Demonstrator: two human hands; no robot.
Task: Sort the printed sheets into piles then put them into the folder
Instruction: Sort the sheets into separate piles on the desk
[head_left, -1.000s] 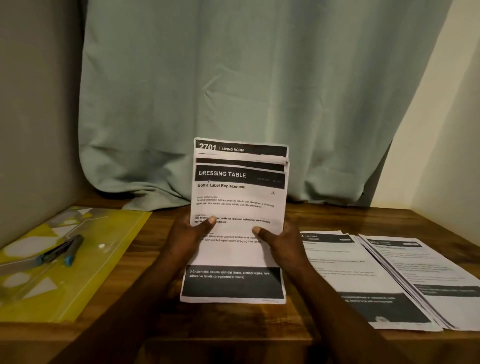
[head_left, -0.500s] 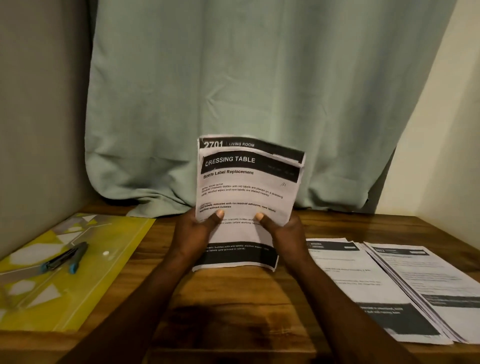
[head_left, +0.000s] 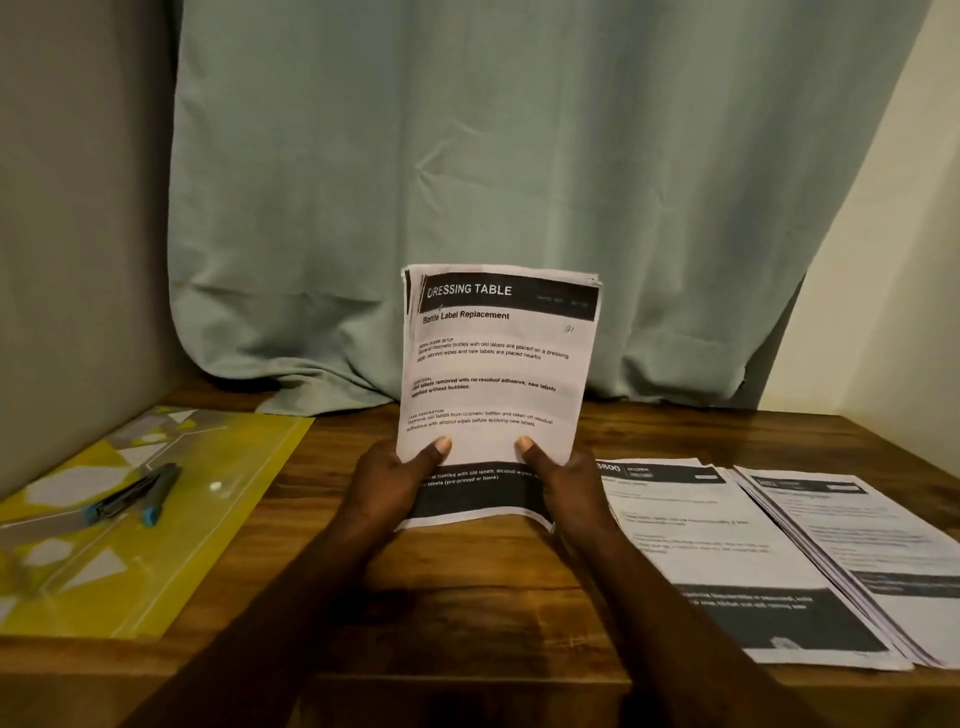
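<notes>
Desk (head_left: 467, 597) — sheets (head_left: 493, 364); folder (head_left: 218, 519), perhaps pens (head_left: 140, 493) atop

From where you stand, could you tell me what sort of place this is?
Probably a home desk corner: a wooden table, a pale green curtain behind it, a yellow folder and paper piles.

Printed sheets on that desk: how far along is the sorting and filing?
Partly sorted. Done: one pile and a second pile lie flat on the table at the right. In hand: the left hand and right hand grip a third stack upright, headed DRESSING TABLE. Left: the yellow folder lies at the left with two pens on it, so filing seems not yet begun.
</notes>
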